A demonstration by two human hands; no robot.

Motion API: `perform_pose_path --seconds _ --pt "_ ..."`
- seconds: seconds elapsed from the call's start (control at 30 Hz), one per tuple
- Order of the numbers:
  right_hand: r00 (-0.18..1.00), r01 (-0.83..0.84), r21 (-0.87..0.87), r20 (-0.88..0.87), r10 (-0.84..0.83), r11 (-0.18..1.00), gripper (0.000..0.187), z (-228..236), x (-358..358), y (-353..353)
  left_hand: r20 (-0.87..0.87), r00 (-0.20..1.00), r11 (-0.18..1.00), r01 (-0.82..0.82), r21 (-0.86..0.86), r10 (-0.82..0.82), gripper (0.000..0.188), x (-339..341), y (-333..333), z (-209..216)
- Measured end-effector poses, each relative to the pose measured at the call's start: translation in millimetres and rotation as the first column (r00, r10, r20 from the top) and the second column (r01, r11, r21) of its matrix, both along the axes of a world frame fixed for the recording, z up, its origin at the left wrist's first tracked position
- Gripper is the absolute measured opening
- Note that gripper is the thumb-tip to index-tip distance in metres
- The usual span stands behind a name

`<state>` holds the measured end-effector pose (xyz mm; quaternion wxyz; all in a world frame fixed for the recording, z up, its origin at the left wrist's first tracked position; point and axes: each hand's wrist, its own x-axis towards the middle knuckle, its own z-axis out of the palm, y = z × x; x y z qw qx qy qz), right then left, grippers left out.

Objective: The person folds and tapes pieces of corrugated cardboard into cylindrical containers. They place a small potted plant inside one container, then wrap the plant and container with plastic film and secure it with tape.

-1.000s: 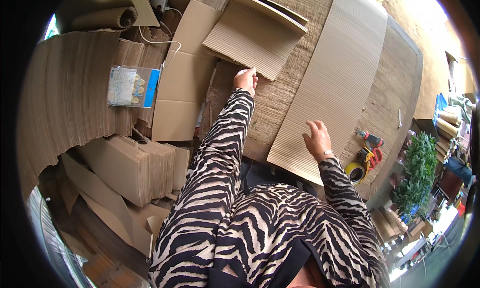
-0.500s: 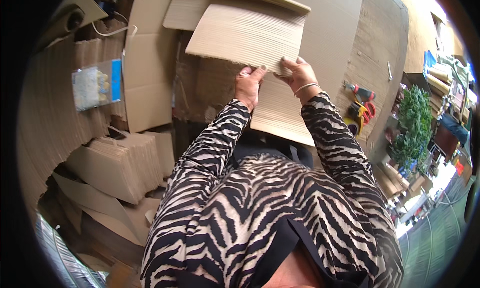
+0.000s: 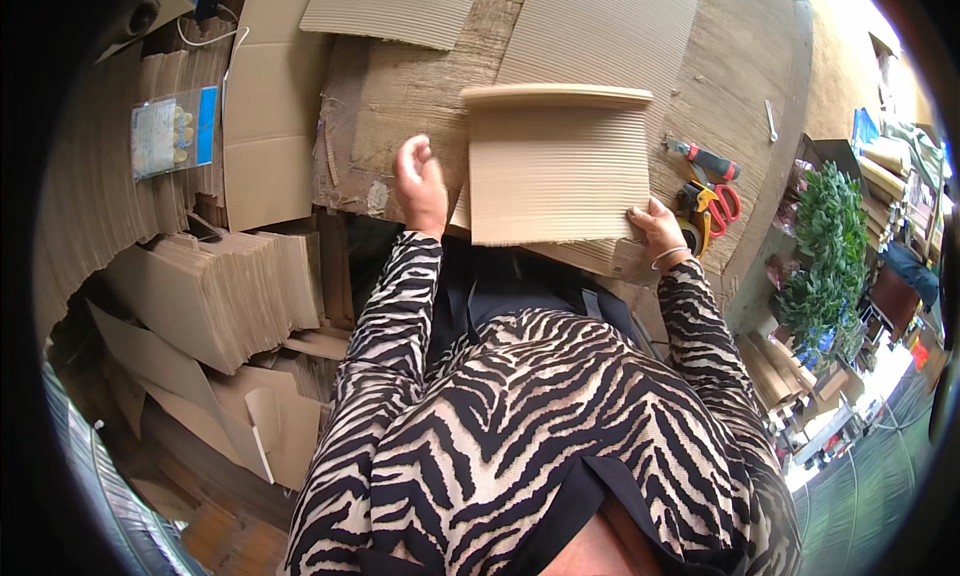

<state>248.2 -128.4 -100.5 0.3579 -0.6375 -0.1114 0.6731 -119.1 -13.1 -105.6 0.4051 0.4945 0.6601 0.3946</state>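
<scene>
In front of me lies a rectangular piece of corrugated cardboard, ribbed on its face, with its far edge folded up into a narrow flap. My right hand pinches its near right corner, thumb on top. Off its left side, my left hand is lifted, loosely curled with fingers apart and holding nothing. Part of another cardboard sheet shows beneath the near edge. Further corrugated sheets lie beyond, one at the far left and one at the far middle.
On the wooden table, right of my right hand, are red-handled scissors, a cutter knife and a tape roll. Stacked cardboard fills the left side. A leafy green plant stands at right.
The cardboard piece has come nearer and to the right, now lying squarer to me. My left hand has let go and moved left; my right hand has shifted right and nearer along its edge.
</scene>
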Motion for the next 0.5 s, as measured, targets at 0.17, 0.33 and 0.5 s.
perform_pose_path --seconds 0.17,0.33,0.5 --pt "0.859 -0.506 0.1 -0.027 0.511 0.857 0.04 70 8 47 -0.819 0.435 0.733 0.68 0.027 -0.374 0.099 60 20 51" --pt "0.788 -0.587 0.199 -0.08 0.61 0.785 0.04 117 17 65 -0.577 0.637 0.824 0.555 -0.116 -0.511 0.07 47 37 14" --pt "0.529 -0.787 0.058 0.575 0.624 0.614 0.033 99 50 105 -0.666 0.687 0.929 0.37 -0.023 -0.29 0.031 34 61 34"
